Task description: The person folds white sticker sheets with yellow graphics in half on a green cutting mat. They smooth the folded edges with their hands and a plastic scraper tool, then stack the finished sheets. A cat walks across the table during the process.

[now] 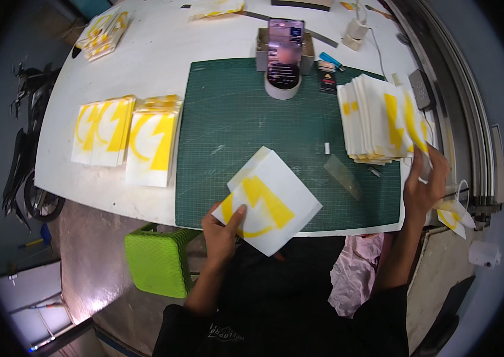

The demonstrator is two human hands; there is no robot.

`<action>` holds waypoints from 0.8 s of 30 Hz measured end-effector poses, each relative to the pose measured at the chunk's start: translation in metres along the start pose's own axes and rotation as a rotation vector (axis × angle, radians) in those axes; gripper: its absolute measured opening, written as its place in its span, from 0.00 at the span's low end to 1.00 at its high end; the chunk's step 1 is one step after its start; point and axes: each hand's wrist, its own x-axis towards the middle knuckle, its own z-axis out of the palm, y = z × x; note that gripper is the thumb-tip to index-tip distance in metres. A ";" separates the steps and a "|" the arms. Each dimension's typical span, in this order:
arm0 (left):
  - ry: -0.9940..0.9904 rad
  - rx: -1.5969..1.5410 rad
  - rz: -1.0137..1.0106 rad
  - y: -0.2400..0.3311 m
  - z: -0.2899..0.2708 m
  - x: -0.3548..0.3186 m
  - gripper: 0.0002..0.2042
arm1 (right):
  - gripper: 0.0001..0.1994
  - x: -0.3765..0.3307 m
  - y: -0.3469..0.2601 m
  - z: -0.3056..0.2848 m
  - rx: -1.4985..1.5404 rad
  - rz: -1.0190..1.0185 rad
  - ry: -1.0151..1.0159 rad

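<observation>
My left hand (221,231) is closed on a white paper piece with a yellow lightning-bolt print (290,193), thumb on top and fingers underneath. The piece is held tilted over the front edge of the green cutting mat (228,113). On the right, my right hand (427,181) pinches the edge of a curled white and yellow sheet (415,122). That sheet lies at the right side of a thick stack of similar printed papers (362,116) on the mat's right part. My right fingertips are partly hidden.
Two stacks of printed pieces (102,132) (152,140) lie left of the mat. A phone (285,56) stands on a white holder at the back. Near the stack are a blue lighter (330,59), a small dark box (327,78) and a clear plastic strip (342,177). A green stool (156,262) stands below.
</observation>
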 end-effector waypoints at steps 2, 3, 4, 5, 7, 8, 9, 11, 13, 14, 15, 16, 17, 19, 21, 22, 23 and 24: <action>-0.124 -0.038 -0.036 0.005 -0.006 0.003 0.15 | 0.19 -0.004 0.017 0.014 -0.075 -0.054 -0.264; -0.224 -0.099 -0.094 0.010 -0.013 0.006 0.16 | 0.21 -0.013 0.022 0.018 -0.100 -0.061 -0.296; -0.302 -0.157 -0.148 0.014 -0.023 0.008 0.17 | 0.23 -0.017 0.018 0.025 -0.105 -0.072 -0.332; -0.370 -0.149 -0.196 0.015 -0.030 0.011 0.17 | 0.25 -0.021 0.015 0.026 -0.121 -0.083 -0.372; -0.509 -0.132 -0.299 0.019 -0.040 0.020 0.18 | 0.29 -0.034 -0.006 0.017 0.025 -0.010 -0.334; -0.567 0.060 -0.300 0.028 -0.039 0.023 0.17 | 0.29 -0.044 -0.017 0.012 0.124 0.022 -0.298; -0.563 0.146 -0.281 0.027 -0.036 0.029 0.17 | 0.28 -0.053 -0.030 0.007 0.222 0.056 -0.262; -0.581 0.319 -0.252 0.024 -0.025 0.033 0.16 | 0.22 -0.089 -0.049 -0.004 0.400 0.230 -0.278; -0.586 0.268 -0.206 0.029 -0.021 0.032 0.16 | 0.16 -0.116 -0.077 -0.016 0.506 0.496 -0.382; -0.589 0.246 -0.181 0.031 -0.021 0.032 0.16 | 0.16 -0.132 -0.089 -0.016 0.619 0.673 -0.411; -0.590 0.136 -0.161 0.029 -0.019 0.032 0.16 | 0.18 -0.138 -0.098 -0.019 0.672 0.843 -0.509; -0.590 0.023 -0.147 0.026 -0.018 0.031 0.16 | 0.19 -0.146 -0.107 -0.017 0.832 0.952 -0.513; -0.583 -0.088 -0.126 0.026 -0.016 0.031 0.16 | 0.19 -0.151 -0.114 -0.012 1.002 1.054 -0.509; -0.557 -0.198 -0.074 0.029 -0.010 0.026 0.16 | 0.20 -0.145 -0.127 -0.003 1.226 1.171 -0.561; -0.555 -0.303 -0.023 0.025 -0.010 0.024 0.15 | 0.20 -0.142 -0.132 0.004 1.399 1.265 -0.634; -0.530 -0.310 -0.014 0.027 -0.008 0.023 0.14 | 0.19 -0.142 -0.133 0.010 1.458 1.298 -0.678; -0.504 -0.318 -0.004 0.031 -0.006 0.020 0.13 | 0.19 -0.143 -0.133 0.014 1.517 1.329 -0.723; -0.478 -0.326 0.005 0.033 -0.006 0.018 0.12 | 0.17 -0.142 -0.132 0.017 1.630 1.380 -0.684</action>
